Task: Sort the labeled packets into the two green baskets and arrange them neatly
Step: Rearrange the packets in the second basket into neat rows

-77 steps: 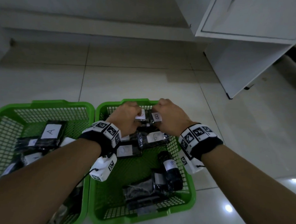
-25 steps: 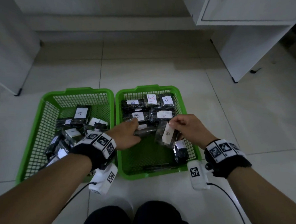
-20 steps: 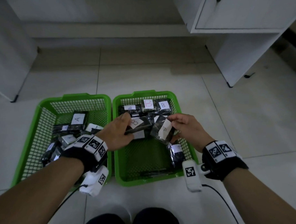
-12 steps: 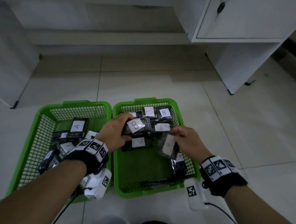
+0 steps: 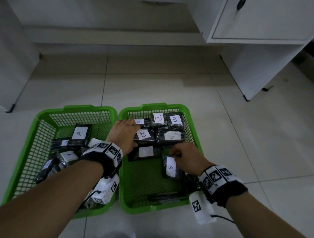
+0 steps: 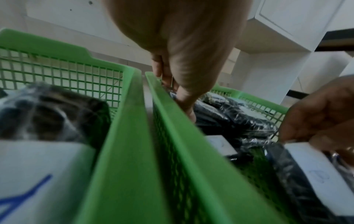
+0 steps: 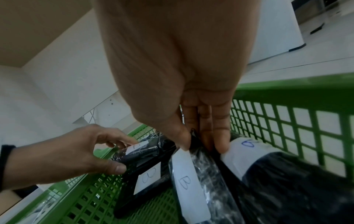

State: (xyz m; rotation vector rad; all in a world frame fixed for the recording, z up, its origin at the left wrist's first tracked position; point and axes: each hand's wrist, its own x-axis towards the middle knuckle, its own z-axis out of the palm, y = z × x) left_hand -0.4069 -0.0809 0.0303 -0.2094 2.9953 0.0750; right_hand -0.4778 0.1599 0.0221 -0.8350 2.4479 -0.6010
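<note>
Pale glossy floor tiles (image 5: 153,86) and a white cabinet (image 5: 258,51) frame 2 green plastic mesh baskets side by side: the left basket (image 5: 46,115) holds a loose heap of A-labelled packets (image 5: 79,134), the right basket (image 5: 190,120) holds neat rows of B-labelled ones. The left hand (image 5: 122,135), thumb and fingers curled, grips a black film-wrapped packet with a white B label (image 5: 144,135) in the second row. The right hand (image 5: 186,160) pinches the top edge of another black B packet (image 5: 170,168) near the right wall. That packet's long axis runs front to back, label up. Risk, I judge: the slick wrap may slip from a thin pinch, or the packet may land skewed and nudge the rows.
</note>
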